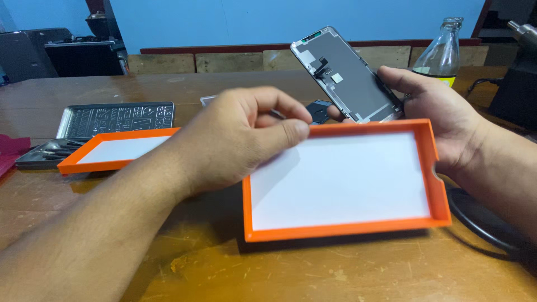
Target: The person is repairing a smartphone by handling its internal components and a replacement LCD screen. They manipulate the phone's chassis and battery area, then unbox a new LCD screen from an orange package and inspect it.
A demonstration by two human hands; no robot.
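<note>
While a phone screen panel (348, 75) is gripped tilted in the right hand (442, 120) above the far rim of an orange tray (430, 168) on the wooden counter (279, 268), the left hand (235, 140) is pinched shut over the tray; whether anything is held there cannot be told.

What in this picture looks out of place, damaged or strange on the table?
Nothing looks spilled or broken. The right hand holds a bare phone screen panel tilted above the orange tray, its back side with connectors showing. The left hand is pinched over the tray's edge. A glass bottle stands upright behind.
</note>
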